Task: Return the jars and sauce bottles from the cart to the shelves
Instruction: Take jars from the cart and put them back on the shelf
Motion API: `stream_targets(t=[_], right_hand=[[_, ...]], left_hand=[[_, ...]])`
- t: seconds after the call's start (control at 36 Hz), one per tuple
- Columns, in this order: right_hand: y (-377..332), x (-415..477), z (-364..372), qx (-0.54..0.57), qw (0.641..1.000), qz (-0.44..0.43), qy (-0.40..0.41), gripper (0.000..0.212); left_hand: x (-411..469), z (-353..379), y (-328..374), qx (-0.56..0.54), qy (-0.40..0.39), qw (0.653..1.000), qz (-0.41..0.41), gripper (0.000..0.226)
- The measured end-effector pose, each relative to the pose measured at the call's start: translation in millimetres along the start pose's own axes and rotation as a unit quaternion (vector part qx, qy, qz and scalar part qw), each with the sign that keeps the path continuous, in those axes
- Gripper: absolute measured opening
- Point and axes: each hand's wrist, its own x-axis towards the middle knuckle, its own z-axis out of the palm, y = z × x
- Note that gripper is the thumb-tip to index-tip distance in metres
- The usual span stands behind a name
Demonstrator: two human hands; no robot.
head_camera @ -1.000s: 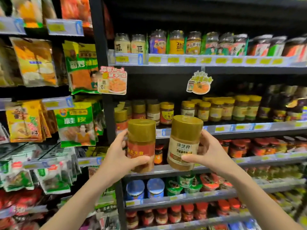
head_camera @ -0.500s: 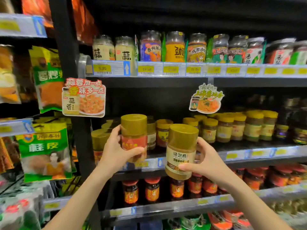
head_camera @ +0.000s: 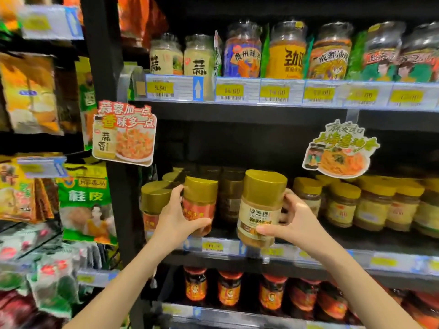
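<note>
My left hand [head_camera: 174,220] grips a gold-lidded jar with a red label [head_camera: 200,201], held upright at the front of the middle shelf [head_camera: 320,258], next to a similar red-label jar [head_camera: 152,205] standing there. My right hand [head_camera: 298,225] grips a gold-lidded jar with a beige label [head_camera: 260,207], slightly tilted, its base just over the shelf's front edge. Dark-lidded jars [head_camera: 231,193] stand on the shelf behind, between the two held jars.
Yellow-lidded jars [head_camera: 370,203] fill the middle shelf to the right. The upper shelf [head_camera: 280,92] carries clear-lidded jars, and red-lidded sauce jars [head_camera: 228,289] stand below. Two promo signs [head_camera: 124,134] hang from the upper shelf. Hanging spice packets [head_camera: 84,200] fill the left rack.
Both hands have carried their jars forward and up to the middle shelf. The camera has come closer to the shelves.
</note>
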Motion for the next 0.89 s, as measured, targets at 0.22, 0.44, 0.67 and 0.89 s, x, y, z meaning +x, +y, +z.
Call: stream_targets(t=[0.22,0.44,0.67,0.89], right_hand=[[3,20,2,0.014,0.999,0.003,-0.038,0.077],[9,25,5,0.002,0.999,-0.005,-0.044,0.074],[14,31,11,-0.018,0.999,0.024,-0.028,0.087],[14,38,24,-0.056,0.998,0.036,-0.005,0.093]], left_hand=[[-4,7,0,0.014,-0.007,0.999,-0.031,0.097],[0,7,-6,0.069,-0.041,0.996,-0.043,0.094],[0,6,-12,0.089,-0.053,0.994,-0.038,0.099],[2,10,-9,0.138,-0.030,0.988,-0.063,0.098]])
